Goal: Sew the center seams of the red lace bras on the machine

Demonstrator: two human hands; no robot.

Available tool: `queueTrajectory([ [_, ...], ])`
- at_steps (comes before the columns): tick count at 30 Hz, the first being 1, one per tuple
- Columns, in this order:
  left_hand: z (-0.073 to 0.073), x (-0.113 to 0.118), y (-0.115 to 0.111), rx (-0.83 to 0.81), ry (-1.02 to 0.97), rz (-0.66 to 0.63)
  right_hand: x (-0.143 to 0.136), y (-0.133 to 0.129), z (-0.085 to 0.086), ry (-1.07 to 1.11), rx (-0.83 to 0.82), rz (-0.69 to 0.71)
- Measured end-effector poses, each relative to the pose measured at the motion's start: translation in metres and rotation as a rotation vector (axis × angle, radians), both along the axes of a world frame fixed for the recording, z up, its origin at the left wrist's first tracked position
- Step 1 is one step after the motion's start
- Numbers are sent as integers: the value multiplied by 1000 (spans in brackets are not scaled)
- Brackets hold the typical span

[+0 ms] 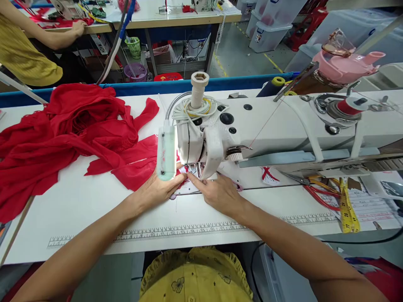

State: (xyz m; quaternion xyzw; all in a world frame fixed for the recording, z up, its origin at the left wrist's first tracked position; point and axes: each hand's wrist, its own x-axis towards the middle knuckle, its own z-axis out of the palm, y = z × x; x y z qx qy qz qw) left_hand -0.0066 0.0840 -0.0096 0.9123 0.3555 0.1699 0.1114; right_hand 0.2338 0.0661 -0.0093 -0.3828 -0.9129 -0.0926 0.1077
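Note:
Red fabric (pixel 135 161) lies left of the sewing machine (pixel 214 147), and one end runs under the needle area. My left hand (pixel 157 184) rests on the fabric's edge at the left of the presser foot (pixel 197 167), its fingers partly hidden behind the pale green machine cover (pixel 166 152). On the other side, my right hand (pixel 220 193) lies with its index finger stretched to the foot, close to my left fingertips. Whether either hand pinches the cloth is hidden by the machine head and the fingers.
A large red fabric heap (pixel 78 130) covers the table's left. Scissors (pixel 321 193), a yellow measuring tape (pixel 348 209) and papers (pixel 371 207) lie at the right. A thread cone (pixel 273 86) stands behind the machine. Another person's hand (pixel 78 27) rests on the far table.

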Motion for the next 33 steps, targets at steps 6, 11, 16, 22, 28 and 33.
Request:
queueTrajectory([
  [6,5,4,3,45,74,40,2,6,-6,46,-30,-26],
  [11,4,5,-13,291,54,68,8,6,-9,115,-31,-23],
  [16,-1,4,-16,309,110,33,8,4,-8,217,53,51],
  [22,-2,3,-16,303,76,33,3,3,-8,153,25,71],
  [28,2,6,-21,430,118,56,4,3,-6,141,38,97],
  [33,-1,6,-22,308,149,111,2,2,-7,128,42,91],
])
